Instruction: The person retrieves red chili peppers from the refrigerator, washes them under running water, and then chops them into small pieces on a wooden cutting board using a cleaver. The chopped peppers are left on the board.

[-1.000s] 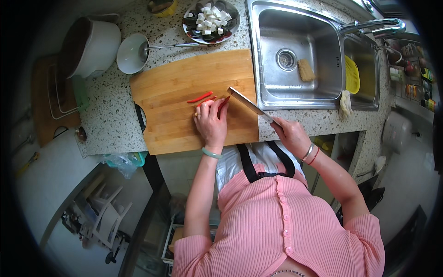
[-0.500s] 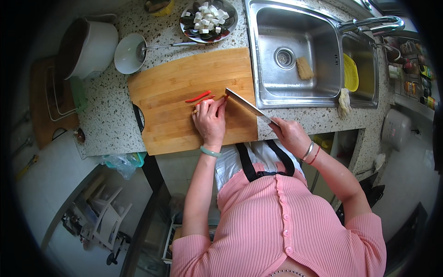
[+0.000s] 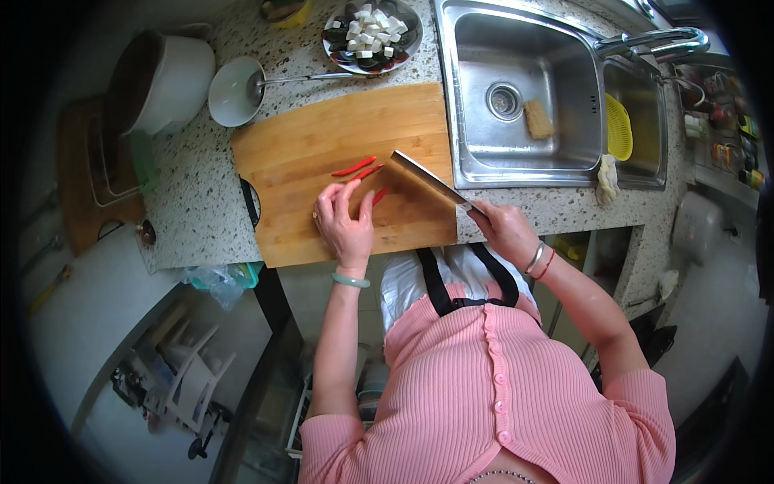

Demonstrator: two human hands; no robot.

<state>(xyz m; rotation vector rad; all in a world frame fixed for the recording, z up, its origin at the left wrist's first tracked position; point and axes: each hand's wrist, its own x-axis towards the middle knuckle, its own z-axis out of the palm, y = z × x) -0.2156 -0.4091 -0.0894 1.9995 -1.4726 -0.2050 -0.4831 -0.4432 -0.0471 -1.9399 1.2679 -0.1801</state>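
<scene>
- At the far left, a white pot and a white ladle are sitting on the speckled worktop, just beside the board.
- A wooden cutting board is lying across the worktop, its near edge hanging slightly over the front.
- The left hand is resting palm-down on the board, fingers spread and pressing on the red chillies, which are lying near the board's middle; one piece is peeking out between fingers and blade.
- The chillies look thin, light, smooth-skinned and likely to roll or slip, so pinning them flat near the stem end, fingertips tucked back, seems the safest hold.
- A cleaver is angling down onto the board just beside the left fingers; its blade looks broad, stiff and heavy.
- The right hand is clenching the cleaver's handle at the board's right edge.
- Behind, a plate of white cubes is standing near a steel sink.
</scene>
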